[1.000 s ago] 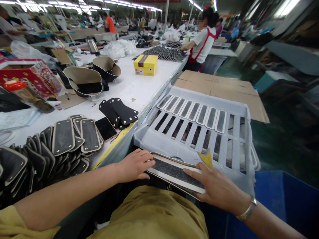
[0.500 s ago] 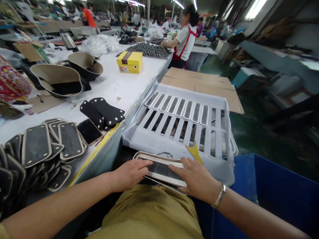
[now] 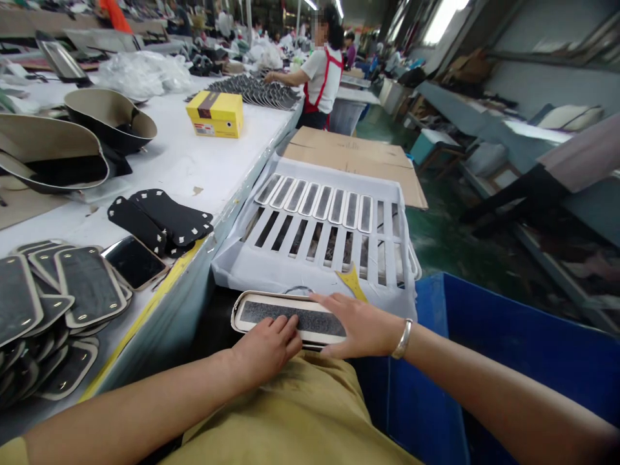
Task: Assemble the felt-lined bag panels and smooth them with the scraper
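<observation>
In front of my lap lies a long rounded panel [image 3: 252, 311] with a cream border and a dark grey strip down its middle. My left hand [image 3: 268, 345] is over its near side, fingers bent and pressed onto the grey strip. Across the right end spans my right hand [image 3: 361, 323], with its fingers at the far edge and its thumb at the near edge. The panel's right end and part of its near edge are hidden under my hands. A silver bracelet [image 3: 403, 338] is on my right wrist.
Just beyond stands a white slatted rack [image 3: 310, 274] with a row of grey-and-cream strips [image 3: 314, 201] and a yellow piece [image 3: 352, 281]. Left, a table holds stacked dark panels [image 3: 90, 284], a phone [image 3: 134, 261] and a yellow box [image 3: 216, 115]. A blue bin [image 3: 431, 387] stands right.
My left hand has moved from the panel's left end toward its middle, uncovering that end. The view has turned right, and a person's legs now show at the right.
</observation>
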Motion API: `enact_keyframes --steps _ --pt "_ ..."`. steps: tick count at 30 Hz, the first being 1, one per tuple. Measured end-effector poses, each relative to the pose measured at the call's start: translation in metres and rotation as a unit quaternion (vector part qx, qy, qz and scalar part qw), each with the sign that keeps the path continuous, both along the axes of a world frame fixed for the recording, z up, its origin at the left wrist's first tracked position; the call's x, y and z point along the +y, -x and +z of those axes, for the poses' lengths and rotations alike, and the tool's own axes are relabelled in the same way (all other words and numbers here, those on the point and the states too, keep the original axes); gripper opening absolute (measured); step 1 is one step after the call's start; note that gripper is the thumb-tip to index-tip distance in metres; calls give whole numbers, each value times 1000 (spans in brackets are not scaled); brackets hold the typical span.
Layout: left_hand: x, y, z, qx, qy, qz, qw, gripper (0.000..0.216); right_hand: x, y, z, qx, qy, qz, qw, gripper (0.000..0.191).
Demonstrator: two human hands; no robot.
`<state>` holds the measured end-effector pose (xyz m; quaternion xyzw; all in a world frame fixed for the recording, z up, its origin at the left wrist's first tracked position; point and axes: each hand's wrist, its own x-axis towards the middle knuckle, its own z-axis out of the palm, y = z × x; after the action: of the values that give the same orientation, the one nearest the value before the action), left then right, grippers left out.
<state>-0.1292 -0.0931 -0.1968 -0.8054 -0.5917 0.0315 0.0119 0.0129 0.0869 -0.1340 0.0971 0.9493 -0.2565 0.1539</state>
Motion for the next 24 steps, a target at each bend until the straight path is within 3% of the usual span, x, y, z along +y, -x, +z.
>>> enact_keyframes --steps 2,6,9,11,14,18,24 --pt "-1 1 0 0 8 -8 1000 28 13 -6 3 9 91 -88 992 66" --pt "-5 1 -4 -2 0 -8 1000 33 31 -18 2 -53 164 -246 954 19" --pt "-7 1 -7 -15 -10 -9 1000 41 31 -22 -2 -145 257 -301 907 5" --pt "-5 0 -6 -24 -12 -3 1000 45 28 -22 -6 -163 273 -305 898 3" --pt "5 -8 -5 -36 -29 3 999 35 24 -20 -10 -161 226 -298 913 5" --pt "24 -33 -9 -93 -56 -28 994 17 20 -18 -11 -161 98 -269 945 6" --pt "44 -54 -15 -160 -54 -49 984 17 9 -14 -5 -156 -49 -214 963 12"
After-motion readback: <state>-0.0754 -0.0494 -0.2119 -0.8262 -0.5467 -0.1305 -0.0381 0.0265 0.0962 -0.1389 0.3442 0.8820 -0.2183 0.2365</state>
